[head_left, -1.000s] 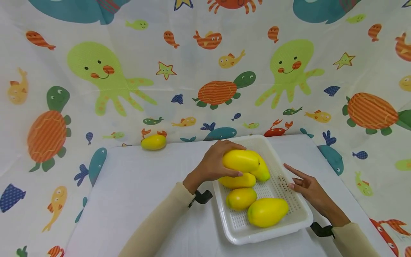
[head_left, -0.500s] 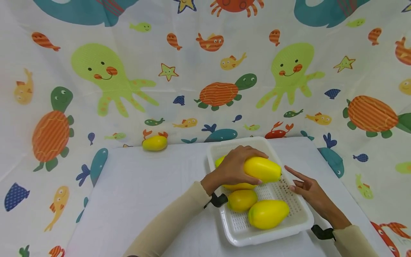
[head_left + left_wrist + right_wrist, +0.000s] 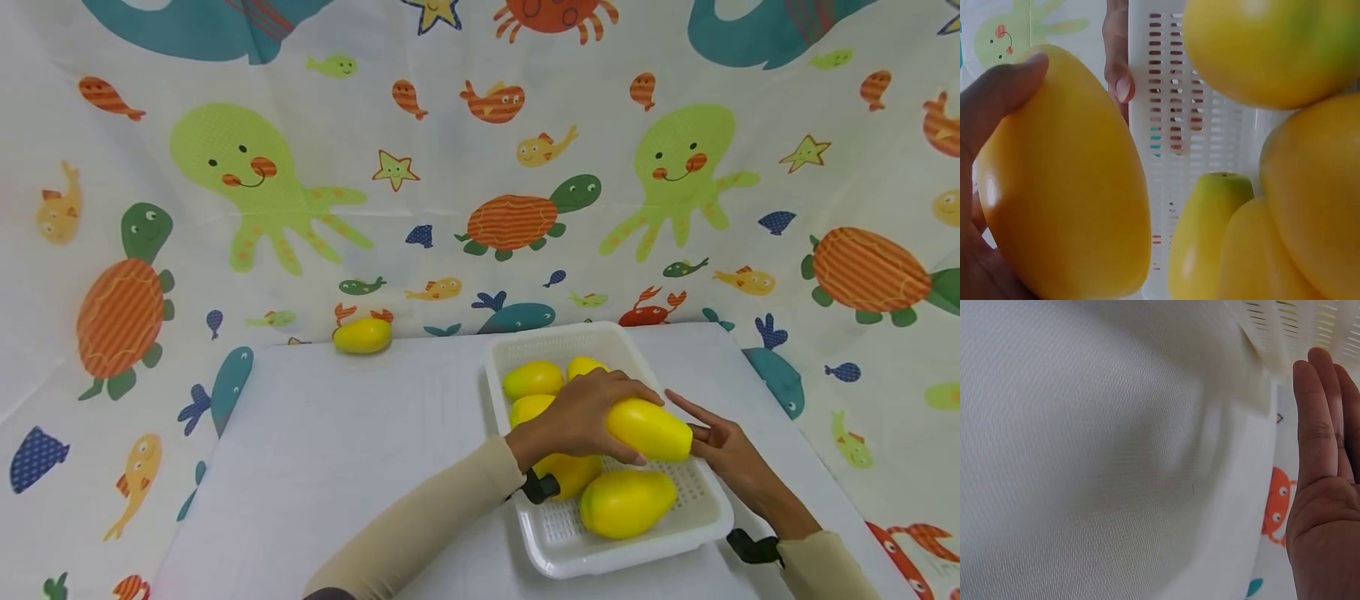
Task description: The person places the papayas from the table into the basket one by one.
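Observation:
My left hand [image 3: 585,415] grips a smooth yellow papaya [image 3: 652,431] over the right side of a white plastic basket [image 3: 491,358]. In the left wrist view the thumb lies along one side of the papaya [image 3: 1066,181], with the basket's slotted wall beside it. Several more yellow papayas lie in the basket, including a large one [image 3: 628,504] at the near end and another [image 3: 534,381] at the far left. My right hand [image 3: 731,458] is at the basket's right outer side. Its fingers [image 3: 1317,425] extend straight up by the slotted wall in the right wrist view.
One yellow papaya [image 3: 363,335] lies outside the basket, at the table's back left edge. A white cloth covers the table [image 3: 360,417]. Behind it hangs a curtain [image 3: 450,175] printed with sea animals.
My left hand has carried the papaya rightward and nearer, from over the other fruit to the basket's right side. Papayas at the far end now show. The right hand has stayed by the basket.

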`<state>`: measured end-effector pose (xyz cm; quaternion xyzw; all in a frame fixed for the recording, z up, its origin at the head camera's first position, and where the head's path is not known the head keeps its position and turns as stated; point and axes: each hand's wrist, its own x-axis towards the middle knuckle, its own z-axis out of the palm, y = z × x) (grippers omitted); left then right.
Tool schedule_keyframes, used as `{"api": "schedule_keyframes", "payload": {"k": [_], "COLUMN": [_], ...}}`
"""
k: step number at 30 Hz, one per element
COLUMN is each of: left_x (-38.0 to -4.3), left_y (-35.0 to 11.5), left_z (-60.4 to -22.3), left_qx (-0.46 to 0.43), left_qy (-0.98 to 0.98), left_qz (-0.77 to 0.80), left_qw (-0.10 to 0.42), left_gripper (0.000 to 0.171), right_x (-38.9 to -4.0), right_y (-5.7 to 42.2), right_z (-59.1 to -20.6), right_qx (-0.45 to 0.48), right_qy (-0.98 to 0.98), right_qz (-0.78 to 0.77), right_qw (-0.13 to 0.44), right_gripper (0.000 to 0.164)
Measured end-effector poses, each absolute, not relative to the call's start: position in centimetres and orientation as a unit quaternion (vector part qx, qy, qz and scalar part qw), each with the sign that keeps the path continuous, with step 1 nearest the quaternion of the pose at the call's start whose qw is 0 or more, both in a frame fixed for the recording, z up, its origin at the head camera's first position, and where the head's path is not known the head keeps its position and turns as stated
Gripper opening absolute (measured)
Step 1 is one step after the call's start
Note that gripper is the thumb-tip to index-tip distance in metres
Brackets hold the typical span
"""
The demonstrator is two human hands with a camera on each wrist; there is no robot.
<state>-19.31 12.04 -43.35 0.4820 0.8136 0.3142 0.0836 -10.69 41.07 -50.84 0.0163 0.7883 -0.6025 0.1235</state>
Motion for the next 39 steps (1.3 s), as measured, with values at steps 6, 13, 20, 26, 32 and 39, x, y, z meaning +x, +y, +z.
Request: {"api": "schedule_keyframes", "payload": {"k": [6, 13, 20, 26, 32, 39], "left_x": [-18.7, -18.5, -18.5, -18.3, -18.4, -19.2], "left_y": [12.6, 13.0, 13.1, 12.9, 12.5, 11.5], "left_z": [-44.2, -44.7, -45.1, -45.1, -44.7, -44.1], "left_qx": [0.484, 0.480, 0.471, 0.451, 0.447, 0.447], "left_qy": [0.813, 0.819, 0.831, 0.844, 0.841, 0.833], "left_qz": [0.309, 0.292, 0.268, 0.267, 0.293, 0.318], "left_qw": [0.097, 0.114, 0.125, 0.110, 0.090, 0.069], "left_gripper": [0.071, 0.072, 0.075, 0.072, 0.067, 0.066], "right_x": [-10.7, -10.7, -10.6, -10.6, -10.8, -10.8], "right_y": [41.2, 41.2, 41.1, 41.0, 41.0, 40.9], "right_z": [-51.0, -51.0, -51.0, -51.0, -51.0, -51.0], "right_qx": [0.011, -0.002, 0.004, 0.027, 0.033, 0.041], "right_qy": [0.783, 0.783, 0.785, 0.789, 0.796, 0.796], "right_qz": [-0.609, -0.610, -0.609, -0.602, -0.594, -0.593], "right_qw": [0.126, 0.120, 0.115, 0.115, 0.111, 0.117], "right_gripper": [0.074, 0.072, 0.070, 0.072, 0.072, 0.072]}}
